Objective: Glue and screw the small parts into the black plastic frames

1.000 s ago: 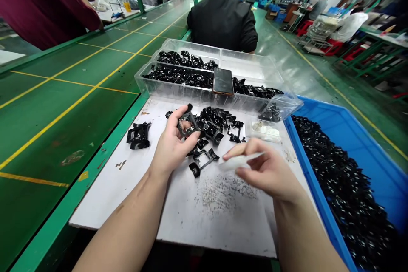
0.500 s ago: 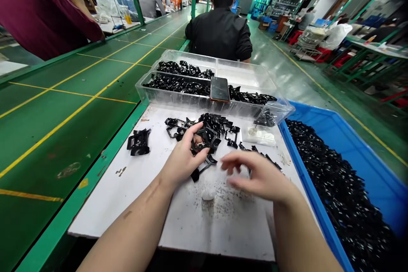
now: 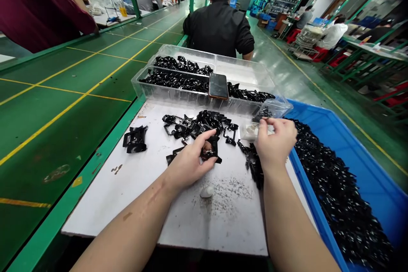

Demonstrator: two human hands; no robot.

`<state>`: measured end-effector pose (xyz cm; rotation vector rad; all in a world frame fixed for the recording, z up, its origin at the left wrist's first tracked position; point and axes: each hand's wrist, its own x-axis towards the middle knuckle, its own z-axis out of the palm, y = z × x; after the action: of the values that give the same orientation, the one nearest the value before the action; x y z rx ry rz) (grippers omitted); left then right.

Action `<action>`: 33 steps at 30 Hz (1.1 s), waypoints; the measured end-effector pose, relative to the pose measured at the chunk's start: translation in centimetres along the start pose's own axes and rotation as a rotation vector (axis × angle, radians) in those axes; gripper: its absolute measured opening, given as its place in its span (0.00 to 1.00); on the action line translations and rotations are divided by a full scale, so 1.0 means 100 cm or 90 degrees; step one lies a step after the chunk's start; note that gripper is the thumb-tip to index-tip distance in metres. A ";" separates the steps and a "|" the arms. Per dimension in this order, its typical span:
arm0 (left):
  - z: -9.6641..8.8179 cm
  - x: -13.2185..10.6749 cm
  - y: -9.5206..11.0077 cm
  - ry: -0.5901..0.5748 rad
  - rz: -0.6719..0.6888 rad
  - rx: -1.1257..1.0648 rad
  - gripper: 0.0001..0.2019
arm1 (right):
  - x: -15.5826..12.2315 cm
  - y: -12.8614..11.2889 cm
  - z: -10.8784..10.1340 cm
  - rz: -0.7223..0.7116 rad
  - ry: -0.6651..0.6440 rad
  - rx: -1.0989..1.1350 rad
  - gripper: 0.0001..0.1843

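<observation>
My left hand (image 3: 188, 161) is curled round a black plastic part (image 3: 216, 146) over the white board (image 3: 134, 204), thumb and fingers at its edges. Behind that part lies a heap of similar black parts (image 3: 208, 118). My right hand (image 3: 276, 140) is raised at the board's right side, thumb and forefinger pinched together beside a small pale container (image 3: 247, 131). Whatever sits in that pinch, if anything, is too small to make out. Below the right hand, more black parts (image 3: 253, 161) lie near the wrist. A white lump (image 3: 206, 192) stands among scattered specks.
A clear divided tray (image 3: 172, 93) with black parts spans the board's back, a phone (image 3: 218, 86) on its rim. The blue bin (image 3: 331, 121) at right holds many black pieces. One black part (image 3: 135, 139) lies left; a green conveyor (image 3: 63, 131) runs alongside.
My right hand has moved from the middle of the board up and right to the small container, its fingers closing into a pinch. The left hand and its part have shifted slightly.
</observation>
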<state>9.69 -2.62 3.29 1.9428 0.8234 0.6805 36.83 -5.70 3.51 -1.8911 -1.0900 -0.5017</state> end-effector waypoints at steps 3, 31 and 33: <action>0.000 -0.001 0.001 -0.003 0.018 -0.015 0.35 | -0.007 -0.015 -0.016 -0.059 0.127 0.226 0.08; 0.002 -0.003 -0.004 0.020 0.007 -0.120 0.38 | -0.052 -0.076 -0.045 -0.175 0.006 0.539 0.11; 0.001 -0.003 -0.005 0.036 0.002 -0.147 0.38 | -0.053 -0.077 -0.043 -0.193 -0.007 0.563 0.12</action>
<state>9.44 -2.67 2.78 1.7246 0.7412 0.7990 27.85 -10.08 5.94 -0.9642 -1.3249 -0.1179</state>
